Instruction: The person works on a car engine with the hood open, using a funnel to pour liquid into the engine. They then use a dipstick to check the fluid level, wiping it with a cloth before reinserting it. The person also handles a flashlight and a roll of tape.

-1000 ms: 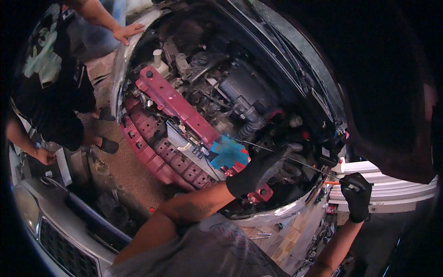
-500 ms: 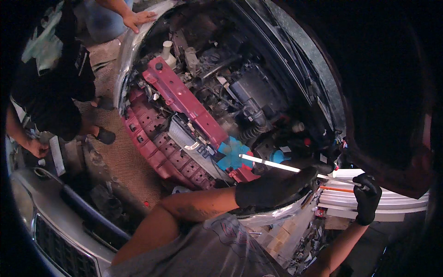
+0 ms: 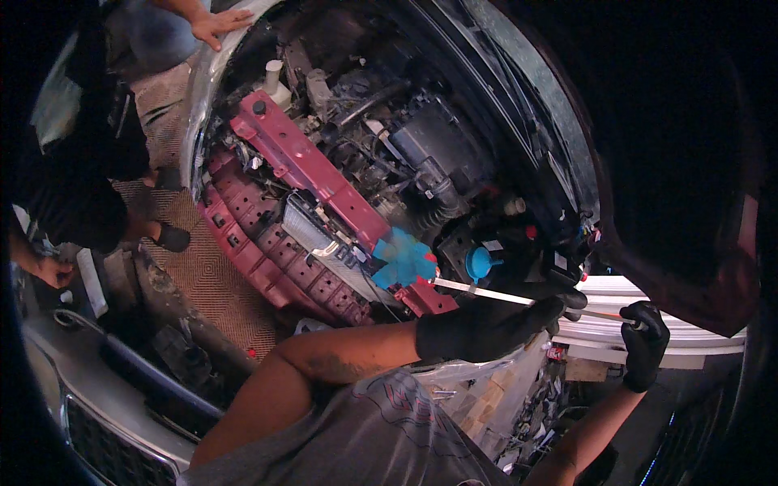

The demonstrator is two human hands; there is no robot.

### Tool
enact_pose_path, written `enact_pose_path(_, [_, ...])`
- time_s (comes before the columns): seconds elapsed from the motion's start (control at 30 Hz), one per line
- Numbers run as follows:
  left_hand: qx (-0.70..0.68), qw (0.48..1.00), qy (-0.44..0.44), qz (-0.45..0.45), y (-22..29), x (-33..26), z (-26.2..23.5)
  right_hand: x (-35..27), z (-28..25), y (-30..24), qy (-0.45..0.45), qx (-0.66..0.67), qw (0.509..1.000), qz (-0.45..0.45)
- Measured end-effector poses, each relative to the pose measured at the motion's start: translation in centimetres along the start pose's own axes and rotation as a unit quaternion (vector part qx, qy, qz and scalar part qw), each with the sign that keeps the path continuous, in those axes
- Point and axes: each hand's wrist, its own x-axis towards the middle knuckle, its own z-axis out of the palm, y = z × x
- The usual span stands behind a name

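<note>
Both my hands wear black gloves and share a long, thin, pale rod (image 3: 502,296). My left hand (image 3: 519,320) is closed around its middle; my right hand (image 3: 646,344) grips the end at the right. The free tip points left, close to a light-blue patch (image 3: 403,257) of tape or cloth on the red front crossmember (image 3: 320,174). Whether the tip touches anything, I cannot tell. Beyond the rod, a blue funnel (image 3: 480,263) sits in the open engine bay.
A black engine cover box (image 3: 442,142) and hoses fill the bay; the radiator (image 3: 312,227) lies in front. The raised hood (image 3: 673,162) overhangs the right. Another person's hand (image 3: 219,27) rests on the far fender. A second car (image 3: 113,389) stands lower left. White panels (image 3: 689,324) are stacked at right.
The rod's tip has dropped slightly and moved a little right, apart from the blue patch. My hands keep their hold. The whole view has shifted slightly.
</note>
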Motion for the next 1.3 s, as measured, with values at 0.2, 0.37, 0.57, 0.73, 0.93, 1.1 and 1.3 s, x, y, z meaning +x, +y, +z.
enact_pose_path(0.2, [-0.009,0.998,-0.013,-0.069,-0.2,0.0,0.2,-2.3,-1.5,4.4,0.039,-0.034,0.999,0.000])
enact_pose_path(0.37, [0.019,1.000,0.011,-0.021,-1.3,0.2,0.4,-2.7,-1.6,3.6,-0.072,0.104,0.991,0.033])
enact_pose_path(0.57, [-0.007,0.996,0.000,-0.090,-1.2,-0.3,0.7,-3.2,-1.0,5.5,-0.074,0.173,0.982,0.010])
enact_pose_path(0.73, [0.033,0.995,-0.001,-0.090,-2.1,-0.4,1.0,-3.0,-2.0,5.6,-0.092,0.152,0.983,0.050])
enact_pose_path(0.93, [0.017,0.999,0.005,-0.041,-3.0,-0.6,1.3,-3.1,-2.2,6.8,-0.091,0.185,0.978,0.028])
enact_pose_path(1.1, [0.031,0.999,0.000,-0.010,-4.2,-0.5,1.3,-3.7,-2.5,6.7,-0.078,0.157,0.984,0.035])
enact_pose_path(1.3, [-0.035,0.999,-0.008,0.001,-4.5,-0.6,1.6,-6.6,-3.7,7.5,0.017,0.154,0.986,-0.056])
